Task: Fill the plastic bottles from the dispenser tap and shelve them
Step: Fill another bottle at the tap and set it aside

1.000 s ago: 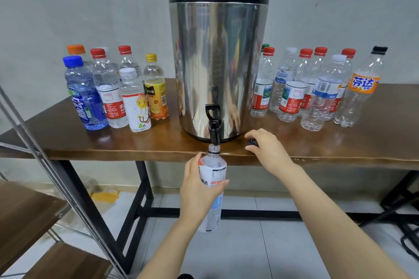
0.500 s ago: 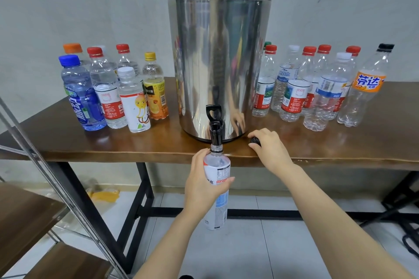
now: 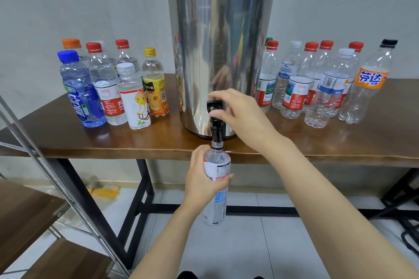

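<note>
A tall steel dispenser [image 3: 221, 52] with a black lid stands on the brown table [image 3: 90, 140]. Its black tap [image 3: 215, 118] juts over the front edge. My left hand [image 3: 204, 176] grips an uncapped clear bottle [image 3: 216, 199] with a white, red and blue label, holding its mouth right under the spout. My right hand [image 3: 240, 113] is up at the tap's lever, fingers curled round it. Left of the dispenser stand several capped bottles [image 3: 104, 88] holding liquid. To the right is a group of empty capped bottles [image 3: 317, 84].
A wooden shelf unit [image 3: 25, 217] with a slanted metal frame sits at the lower left. Black table legs and a crossbar [image 3: 140, 206] run under the table. Tiled floor lies below, with something yellow [image 3: 106, 191] by the wall.
My right hand has lifted off the table edge, where it rested on a small black cap, and now holds the tap lever. The bottle stays under the spout.
</note>
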### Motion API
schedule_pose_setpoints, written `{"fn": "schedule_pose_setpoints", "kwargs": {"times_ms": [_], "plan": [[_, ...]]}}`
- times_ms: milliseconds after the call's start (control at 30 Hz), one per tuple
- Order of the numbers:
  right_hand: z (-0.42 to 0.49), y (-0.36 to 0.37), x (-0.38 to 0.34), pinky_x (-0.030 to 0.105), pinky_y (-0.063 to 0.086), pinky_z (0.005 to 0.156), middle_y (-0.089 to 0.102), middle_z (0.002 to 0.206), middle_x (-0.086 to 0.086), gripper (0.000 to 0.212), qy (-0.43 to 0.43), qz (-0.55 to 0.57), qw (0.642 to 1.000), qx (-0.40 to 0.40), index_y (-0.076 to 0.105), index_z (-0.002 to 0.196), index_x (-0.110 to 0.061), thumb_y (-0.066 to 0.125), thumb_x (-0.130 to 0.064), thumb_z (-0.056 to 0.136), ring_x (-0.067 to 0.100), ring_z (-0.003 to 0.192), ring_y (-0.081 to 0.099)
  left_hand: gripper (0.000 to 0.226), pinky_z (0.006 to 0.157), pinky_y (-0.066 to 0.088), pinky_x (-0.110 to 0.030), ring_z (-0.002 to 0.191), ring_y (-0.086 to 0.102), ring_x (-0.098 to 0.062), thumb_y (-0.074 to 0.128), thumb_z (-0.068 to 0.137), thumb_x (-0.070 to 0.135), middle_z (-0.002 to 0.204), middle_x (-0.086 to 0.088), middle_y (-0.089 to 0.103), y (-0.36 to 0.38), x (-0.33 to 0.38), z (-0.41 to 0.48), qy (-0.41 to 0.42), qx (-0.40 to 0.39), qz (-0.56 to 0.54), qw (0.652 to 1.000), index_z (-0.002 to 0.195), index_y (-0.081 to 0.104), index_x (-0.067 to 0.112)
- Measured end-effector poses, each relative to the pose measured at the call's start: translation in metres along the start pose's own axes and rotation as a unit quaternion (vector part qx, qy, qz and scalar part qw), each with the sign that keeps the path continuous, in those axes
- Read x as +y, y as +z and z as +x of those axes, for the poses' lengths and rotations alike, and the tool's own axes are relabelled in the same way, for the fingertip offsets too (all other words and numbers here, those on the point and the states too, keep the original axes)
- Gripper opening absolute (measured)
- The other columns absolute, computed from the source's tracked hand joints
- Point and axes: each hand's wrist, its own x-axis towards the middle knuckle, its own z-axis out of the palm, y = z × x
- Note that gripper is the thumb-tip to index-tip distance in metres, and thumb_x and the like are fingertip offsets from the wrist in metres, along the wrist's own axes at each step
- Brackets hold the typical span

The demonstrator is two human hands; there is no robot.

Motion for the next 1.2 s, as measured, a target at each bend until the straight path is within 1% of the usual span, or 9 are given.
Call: {"fn": "schedule_pose_setpoints", "kwargs": {"times_ms": [133,367,500,667,767,867,967,1100,1200], "plan": [[0.01,0.007,-0.013,0.041,0.05,0.079,0.061,0.098,0.003,0.015,0.02,-0.119,0.992,-0.03,0.06,0.107,-0.012,0.061,-0.021,0.094,0.024,0.089,0.057,0.086,0.085,0.043,-0.009,0.114,0.05,0.007,0.09,0.065,0.035,0.128,0.019,0.045,0.0,0.002,-0.001,-0.004,-0.003,-0.01,1.0,0.114,0.029,0.071],[-0.021,0.04,0.011,0.04,0.049,0.053,0.059,0.077,0.003,0.011,-0.115,-0.143,0.966,0.18,0.06,0.08,-0.008,0.059,-0.012,0.09,0.021,0.072,0.055,0.086,0.087,0.045,-0.011,0.113,0.052,0.002,0.091,0.064,0.031,0.125,0.019,0.047,0.0,0.003,-0.001,0.004,0.009,-0.015,1.0,0.112,0.031,0.071],[-0.044,0.055,0.022,0.038,0.052,0.053,0.066,0.083,0.009,0.011,-0.177,-0.127,0.945,0.244,0.066,0.083,-0.002,0.059,-0.005,0.09,0.027,0.074,0.062,0.089,0.085,0.044,-0.006,0.115,0.05,0.006,0.091,0.064,0.033,0.127,0.02,0.047,0.002,0.003,0.0,0.004,0.011,-0.016,1.0,0.115,0.029,0.07],[-0.051,0.054,0.003,0.017,0.039,0.054,0.058,0.103,-0.008,0.039,-0.006,-0.071,0.969,0.238,0.066,0.082,-0.017,0.066,-0.056,0.084,0.012,0.092,0.051,0.086,0.088,0.046,-0.007,0.119,0.05,0.004,0.091,0.064,0.027,0.131,0.019,0.048,0.003,0.004,-0.001,-0.017,0.001,-0.042,0.999,0.132,0.04,0.038],[-0.054,0.058,-0.002,0.017,0.039,0.058,0.057,0.097,-0.014,0.029,0.071,-0.01,0.971,0.229,0.063,0.082,-0.023,0.066,-0.052,0.084,0.005,0.09,0.047,0.083,0.085,0.045,-0.005,0.117,0.052,0.003,0.092,0.064,0.029,0.129,0.019,0.049,0.0,0.005,0.0,-0.006,0.001,-0.033,0.999,0.129,0.041,0.041],[-0.055,0.047,0.013,0.028,0.048,0.065,0.065,0.099,-0.015,0.023,0.031,0.018,0.978,0.205,0.067,0.088,-0.021,0.061,-0.043,0.089,0.007,0.091,0.05,0.079,0.089,0.047,-0.012,0.115,0.054,0.0,0.09,0.066,0.029,0.127,0.018,0.049,-0.002,0.006,-0.002,0.008,0.003,-0.032,0.999,0.12,0.038,0.053],[-0.054,0.039,0.035,0.025,0.046,0.071,0.067,0.11,-0.012,0.028,-0.03,-0.008,0.984,0.174,0.069,0.1,-0.018,0.05,-0.039,0.095,0.011,0.092,0.05,0.076,0.091,0.045,-0.012,0.114,0.054,-0.003,0.09,0.066,0.029,0.125,0.014,0.049,-0.002,0.004,-0.001,0.019,0.007,-0.019,1.0,0.125,0.043,0.039],[-0.052,0.061,0.042,0.011,0.039,0.083,0.067,0.117,-0.004,0.033,-0.014,0.035,0.975,0.221,0.068,0.101,-0.01,0.043,-0.031,0.1,0.012,0.099,0.051,0.077,0.091,0.044,-0.01,0.113,0.054,-0.002,0.09,0.065,0.03,0.124,0.014,0.05,0.0,0.003,0.0,0.025,0.008,-0.014,1.0,0.125,0.042,0.037],[-0.05,0.074,0.04,0.013,0.039,0.082,0.067,0.114,-0.003,0.033,0.001,0.066,0.962,0.265,0.067,0.096,-0.008,0.042,-0.03,0.101,0.013,0.099,0.052,0.079,0.092,0.047,-0.015,0.114,0.054,-0.003,0.09,0.064,0.033,0.126,0.014,0.049,0.0,0.002,0.001,0.02,0.008,-0.012,1.0,0.125,0.04,0.039]]}}
